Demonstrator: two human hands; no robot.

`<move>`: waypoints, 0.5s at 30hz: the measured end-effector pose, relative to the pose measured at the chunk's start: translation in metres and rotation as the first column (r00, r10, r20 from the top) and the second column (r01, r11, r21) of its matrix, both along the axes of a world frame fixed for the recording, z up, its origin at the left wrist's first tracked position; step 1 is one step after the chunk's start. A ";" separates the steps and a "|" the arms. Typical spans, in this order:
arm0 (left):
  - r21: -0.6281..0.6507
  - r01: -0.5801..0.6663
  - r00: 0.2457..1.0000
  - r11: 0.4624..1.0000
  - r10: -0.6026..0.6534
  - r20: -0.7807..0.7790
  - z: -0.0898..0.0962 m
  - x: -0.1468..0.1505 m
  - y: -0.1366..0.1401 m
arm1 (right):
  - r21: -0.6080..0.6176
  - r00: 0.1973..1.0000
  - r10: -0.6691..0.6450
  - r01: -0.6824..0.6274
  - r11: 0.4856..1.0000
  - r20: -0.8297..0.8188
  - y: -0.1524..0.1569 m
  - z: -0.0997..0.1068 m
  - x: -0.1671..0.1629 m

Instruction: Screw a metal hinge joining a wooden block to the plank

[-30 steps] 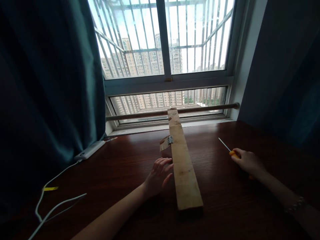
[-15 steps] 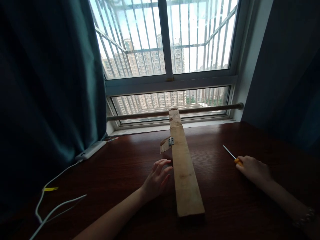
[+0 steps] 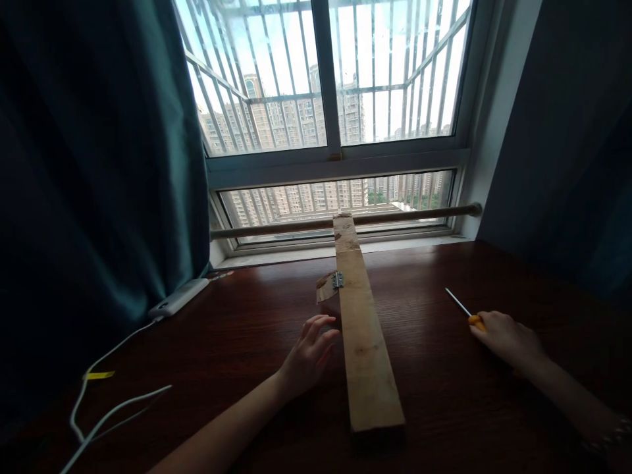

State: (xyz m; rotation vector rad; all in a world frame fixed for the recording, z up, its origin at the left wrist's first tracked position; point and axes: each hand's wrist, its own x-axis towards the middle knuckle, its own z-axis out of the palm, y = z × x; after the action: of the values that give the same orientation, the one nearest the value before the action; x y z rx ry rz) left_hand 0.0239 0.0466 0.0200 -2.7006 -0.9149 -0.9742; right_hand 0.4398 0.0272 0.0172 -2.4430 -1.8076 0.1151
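Observation:
A long wooden plank (image 3: 368,342) lies lengthwise on the dark brown tabletop, its far end reaching the window. On its left edge sits a metal hinge (image 3: 338,280), which joins it to a small wood piece (image 3: 326,288). My left hand (image 3: 311,349) is just left of the plank, fingers apart and curved, holding nothing. To the right, well away from the plank, my right hand (image 3: 508,339) is closed round the orange handle of a screwdriver (image 3: 459,303). The screwdriver's shaft points forward and left.
A white power strip (image 3: 180,297) lies by the dark curtain (image 3: 108,164) at left. White cables (image 3: 113,408) and a yellow tag (image 3: 100,375) are at the lower left. A horizontal rail (image 3: 419,214) crosses before the barred window.
My right hand has shifted slightly right and nearer to me with the screwdriver. The left hand has barely moved; the plank and hinge are still.

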 end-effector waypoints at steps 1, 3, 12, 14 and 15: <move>-0.011 0.000 1.000 1.000 0.000 0.002 0.000 0.000 0.000 | -0.001 1.000 0.000 0.000 1.000 0.001 0.000 0.000 0.000; -0.029 0.009 1.000 1.000 -0.009 0.005 0.001 0.000 0.000 | 0.003 1.000 -0.001 0.001 1.000 0.005 0.000 -0.001 0.000; -0.075 0.031 0.999 0.997 -0.029 0.040 -0.002 -0.004 0.004 | 0.073 1.000 0.015 -0.016 0.997 0.009 0.001 -0.009 0.004; -0.087 0.037 0.999 0.996 -0.033 0.039 -0.003 -0.004 0.005 | 0.106 1.000 0.017 -0.017 0.994 0.004 0.000 -0.014 0.006; -0.094 0.036 0.999 0.995 -0.033 0.038 -0.003 -0.005 0.005 | 0.128 1.000 0.017 -0.018 0.992 0.006 0.000 -0.016 0.007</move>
State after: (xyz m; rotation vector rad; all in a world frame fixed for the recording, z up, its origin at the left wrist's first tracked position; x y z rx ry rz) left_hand 0.0192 0.0515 0.0168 -2.7944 -0.9469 -1.0149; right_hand 0.4466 0.0274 0.0011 -2.3423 -1.7796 -0.0065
